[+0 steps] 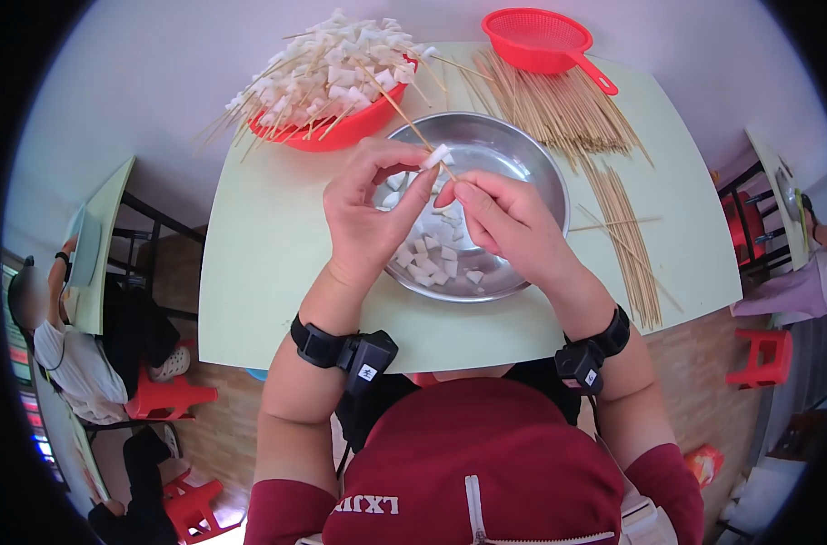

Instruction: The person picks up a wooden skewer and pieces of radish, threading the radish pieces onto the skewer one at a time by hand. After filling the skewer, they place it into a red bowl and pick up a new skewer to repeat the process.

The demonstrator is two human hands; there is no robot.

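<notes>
The left hand (366, 198) pinches a white piece (438, 156) between thumb and fingertips, its other fingers curled. The right hand (513, 213) pinches the lower end of a thin stick (403, 111) between thumb and forefinger. The stick shows on both sides of the piece, which is held above the metal bowl (513, 156) in the middle of the table (286, 309). Loose white chunks (427, 262) lie in the bowl, mostly toward the table's near edge.

If the stick were pushed hard off-centre, the piece could split and drop into the bowl. With both sets of fingertips so close to the stick, a slip could jab one.

The stick's upper end points at the red basin (341, 136) by the table's far left corner; a careless swing could snag the skewered pieces (332, 68) heaped above its rim and tip some off. Near the right edge, a few sticks lie across a bundle (624, 241); a brush of the right forearm could scatter them.
</notes>
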